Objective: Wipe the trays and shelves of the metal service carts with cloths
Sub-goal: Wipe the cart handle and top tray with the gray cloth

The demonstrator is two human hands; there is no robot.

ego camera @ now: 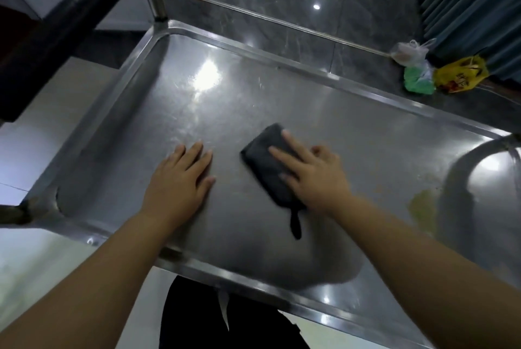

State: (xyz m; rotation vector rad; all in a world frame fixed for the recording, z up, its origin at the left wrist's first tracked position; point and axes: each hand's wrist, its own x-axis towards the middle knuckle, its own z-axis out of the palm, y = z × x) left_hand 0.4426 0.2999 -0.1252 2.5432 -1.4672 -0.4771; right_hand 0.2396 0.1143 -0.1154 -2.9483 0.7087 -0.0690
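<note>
Nearest the camera: dark clothing (239, 320) at the lower edge, with both bare forearms reaching forward over the near rim of the tray (239, 100). The tray is stainless steel with a raised lip all round and fills most of the view. A darker patch (296, 264) lies on it just inside the near rim; wet or shadow, cannot tell. The left hand (180, 176) lies flat on the bare metal, palm down, fingers straight and close together, grasping nothing. The right hand (313, 174) is just beside it, apart from it, with fingers spread and straight, pressing down on the cloth (267, 162) rather than gripping it. The cloth is dark, folded into an oblong, and lies flat on the tray near its middle, under the right fingers; a short loop (295, 224) trails from its near end. A yellowish stain (423, 205) sits on the metal to the right, near a blurred steel handle (479, 168). At far left a second handle with a black grip (64, 27) rises from the tray corner. Beyond the far rim is dark, glossy floor (310, 5) reflecting ceiling lights. On it, close together, are a clear bag (408, 51), a green bag (418, 81) and a yellow bag (462, 75), below a teal curtain (473, 10).
</note>
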